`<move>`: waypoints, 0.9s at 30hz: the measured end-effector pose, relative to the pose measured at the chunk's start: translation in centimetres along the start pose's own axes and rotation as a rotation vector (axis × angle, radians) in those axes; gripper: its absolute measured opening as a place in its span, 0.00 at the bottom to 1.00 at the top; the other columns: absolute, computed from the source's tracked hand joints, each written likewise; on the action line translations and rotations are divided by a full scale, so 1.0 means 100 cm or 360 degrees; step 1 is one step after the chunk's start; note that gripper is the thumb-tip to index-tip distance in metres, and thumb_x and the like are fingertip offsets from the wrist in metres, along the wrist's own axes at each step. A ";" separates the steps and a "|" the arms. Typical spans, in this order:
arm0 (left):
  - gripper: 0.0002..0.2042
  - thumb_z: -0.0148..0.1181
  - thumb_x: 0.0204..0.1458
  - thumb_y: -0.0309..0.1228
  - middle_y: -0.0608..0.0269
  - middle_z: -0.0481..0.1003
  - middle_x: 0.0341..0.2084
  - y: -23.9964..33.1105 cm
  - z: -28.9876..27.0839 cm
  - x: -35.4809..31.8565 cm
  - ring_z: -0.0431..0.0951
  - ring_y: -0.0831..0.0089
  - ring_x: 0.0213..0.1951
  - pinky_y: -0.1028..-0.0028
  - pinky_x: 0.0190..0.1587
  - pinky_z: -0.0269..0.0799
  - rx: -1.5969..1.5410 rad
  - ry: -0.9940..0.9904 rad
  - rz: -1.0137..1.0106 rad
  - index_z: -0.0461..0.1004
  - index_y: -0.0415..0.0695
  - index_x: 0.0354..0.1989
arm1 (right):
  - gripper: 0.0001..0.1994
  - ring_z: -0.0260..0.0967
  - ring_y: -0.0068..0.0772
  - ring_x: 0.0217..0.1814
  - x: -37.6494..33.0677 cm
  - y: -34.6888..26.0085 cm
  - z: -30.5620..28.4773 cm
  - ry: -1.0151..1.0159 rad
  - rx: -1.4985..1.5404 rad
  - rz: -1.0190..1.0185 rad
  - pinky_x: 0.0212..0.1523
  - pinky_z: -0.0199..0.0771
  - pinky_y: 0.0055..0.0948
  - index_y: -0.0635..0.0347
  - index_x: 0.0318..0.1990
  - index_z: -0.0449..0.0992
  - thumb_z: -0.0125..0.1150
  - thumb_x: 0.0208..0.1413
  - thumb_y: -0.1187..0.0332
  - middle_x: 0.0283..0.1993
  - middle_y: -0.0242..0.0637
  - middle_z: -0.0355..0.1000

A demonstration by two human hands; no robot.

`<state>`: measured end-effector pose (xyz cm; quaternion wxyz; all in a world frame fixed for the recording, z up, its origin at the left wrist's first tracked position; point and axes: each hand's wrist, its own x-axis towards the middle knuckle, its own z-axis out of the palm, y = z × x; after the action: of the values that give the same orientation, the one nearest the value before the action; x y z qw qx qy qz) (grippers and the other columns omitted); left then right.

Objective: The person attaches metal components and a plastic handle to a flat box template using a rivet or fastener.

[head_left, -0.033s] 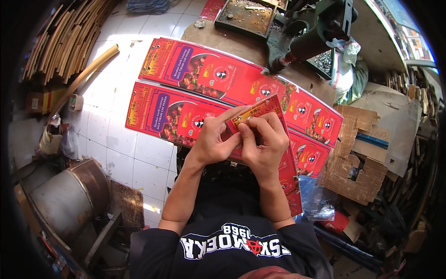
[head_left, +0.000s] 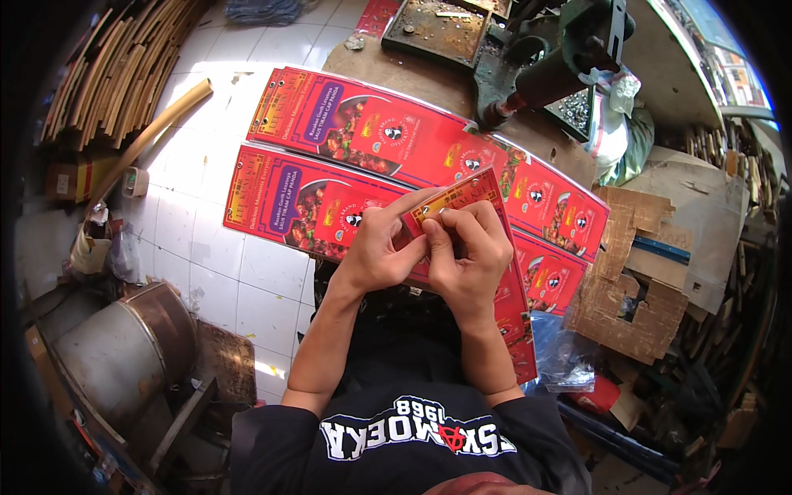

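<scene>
A long red printed strip sign (head_left: 513,318) with a yellow end is held up in front of me, slanting down toward my right forearm. My left hand (head_left: 384,247) is closed on the left edge of its yellow end. My right hand (head_left: 472,252) is closed at the same end, thumb and bent fingers pinched close to small shiny metal eyelets (head_left: 426,210). Whether a loose piece sits in that pinch is hidden. Beneath my hands lie two rows of similar red signs, a far one (head_left: 429,136) and a near one (head_left: 276,202), with eyelets showing at the far one's yellow end.
A dark green press (head_left: 549,78) stands beyond the signs, beside a metal tray (head_left: 437,33) of small parts. Cut cardboard (head_left: 635,322) and clear plastic (head_left: 569,371) lie at right. Leftward are a metal drum (head_left: 115,338), a curved tube (head_left: 157,128) and stacked boards (head_left: 115,70).
</scene>
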<state>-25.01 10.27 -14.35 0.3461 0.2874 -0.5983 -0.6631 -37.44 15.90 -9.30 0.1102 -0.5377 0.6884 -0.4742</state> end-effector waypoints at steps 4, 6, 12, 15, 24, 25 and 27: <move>0.26 0.58 0.49 0.18 0.63 0.78 0.27 0.010 0.006 0.002 0.71 0.90 0.22 0.84 0.20 0.63 -0.0112 0.0038 0.0039 0.65 0.32 0.60 | 0.05 0.69 0.29 0.19 0.000 0.005 -0.003 -0.0001 0.0054 -0.0054 0.20 0.66 0.26 0.61 0.29 0.78 0.69 0.46 0.74 0.26 0.34 0.70; 0.25 0.57 0.50 0.17 0.60 0.79 0.31 0.011 0.006 0.001 0.74 0.88 0.25 0.84 0.23 0.67 -0.0187 0.0032 -0.0010 0.65 0.31 0.60 | 0.05 0.70 0.29 0.19 0.001 0.006 -0.005 -0.0023 0.0117 -0.0032 0.20 0.66 0.26 0.62 0.29 0.78 0.69 0.46 0.75 0.26 0.35 0.70; 0.25 0.56 0.52 0.17 0.59 0.80 0.32 0.016 0.001 0.002 0.76 0.86 0.28 0.83 0.26 0.71 -0.0068 -0.0063 -0.0052 0.65 0.31 0.60 | 0.04 0.70 0.30 0.20 0.001 0.003 -0.007 -0.0067 0.0124 0.0046 0.21 0.67 0.26 0.61 0.29 0.78 0.68 0.47 0.74 0.26 0.35 0.70; 0.24 0.56 0.51 0.17 0.59 0.80 0.31 0.013 0.005 0.001 0.75 0.87 0.26 0.84 0.24 0.69 -0.0132 -0.0002 0.0013 0.65 0.31 0.60 | 0.04 0.70 0.32 0.20 0.001 -0.002 -0.007 -0.0074 0.0035 0.0038 0.21 0.66 0.27 0.59 0.29 0.78 0.68 0.47 0.73 0.26 0.34 0.70; 0.22 0.56 0.52 0.18 0.60 0.79 0.30 0.009 0.006 0.003 0.76 0.85 0.25 0.84 0.24 0.70 -0.0163 -0.0006 0.0031 0.66 0.30 0.58 | 0.05 0.68 0.30 0.19 0.000 0.003 -0.003 -0.0021 0.0026 -0.0033 0.19 0.64 0.27 0.59 0.29 0.78 0.69 0.46 0.73 0.27 0.34 0.70; 0.22 0.56 0.52 0.18 0.60 0.79 0.30 0.011 0.008 0.003 0.75 0.85 0.25 0.84 0.24 0.70 -0.0219 0.0017 0.0050 0.66 0.30 0.58 | 0.05 0.67 0.29 0.18 0.001 0.005 -0.006 -0.0045 0.0081 -0.0026 0.19 0.64 0.27 0.60 0.29 0.78 0.69 0.46 0.73 0.28 0.34 0.70; 0.22 0.57 0.53 0.19 0.59 0.79 0.32 0.011 0.004 0.002 0.76 0.84 0.27 0.83 0.26 0.71 -0.0192 -0.0039 -0.0025 0.66 0.30 0.57 | 0.05 0.67 0.30 0.22 0.001 0.001 -0.018 -0.0123 0.0240 0.0142 0.23 0.65 0.27 0.60 0.30 0.78 0.70 0.46 0.73 0.29 0.35 0.70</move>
<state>-25.27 10.32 -13.25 0.3502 0.2627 -0.5591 -0.7041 -38.72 16.75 -8.43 0.1978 -0.5146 0.6693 -0.4981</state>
